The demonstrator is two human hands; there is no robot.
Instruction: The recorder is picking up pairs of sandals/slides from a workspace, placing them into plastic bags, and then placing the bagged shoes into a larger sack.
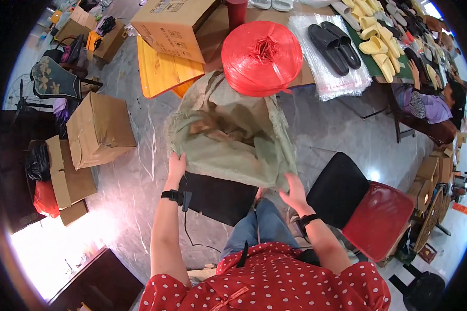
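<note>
spanning the near rim of an open-mouthed green woven sack (218, 161), the left hand (177, 167) pinches its left corner, fingers closed; the right hand (294, 194) meets the right corner, fingers loosely curled, grip unclear. the sack lies just ahead, wide side-to-side, equally near both; red twine roll (262, 62) crowds its far edge, marbled floor (149, 129) flanks it.

Red white-dotted top (296, 274), blue jeans (276, 222)

Green tabletop (367, 61) beneath plastic sleeves (337, 89), yellow slippers (373, 46)
</note>
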